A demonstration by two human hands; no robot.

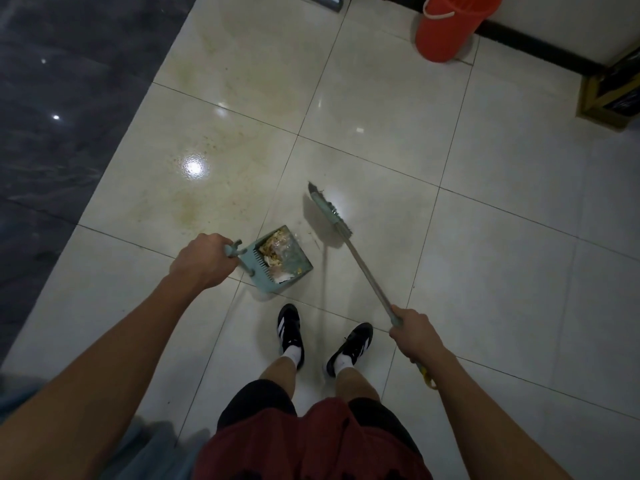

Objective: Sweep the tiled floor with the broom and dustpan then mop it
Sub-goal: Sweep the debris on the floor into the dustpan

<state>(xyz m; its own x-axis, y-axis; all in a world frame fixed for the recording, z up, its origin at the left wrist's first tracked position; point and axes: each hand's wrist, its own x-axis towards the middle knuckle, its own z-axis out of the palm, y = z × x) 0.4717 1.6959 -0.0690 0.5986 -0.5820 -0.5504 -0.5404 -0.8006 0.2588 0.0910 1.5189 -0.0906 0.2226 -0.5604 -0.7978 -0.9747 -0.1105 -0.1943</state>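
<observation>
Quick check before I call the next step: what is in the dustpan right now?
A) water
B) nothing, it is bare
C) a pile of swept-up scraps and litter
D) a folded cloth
C: the dustpan, held by its handle in the left hand, holds a heap of yellowish and white scraps, while the broom in the right hand rests beside it.

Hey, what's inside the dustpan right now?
The dustpan holds a pile of yellowish crumbs and pale scraps, maybe paper. Whatever lies beneath that pile, and the pan's floor there, is covered.
</observation>
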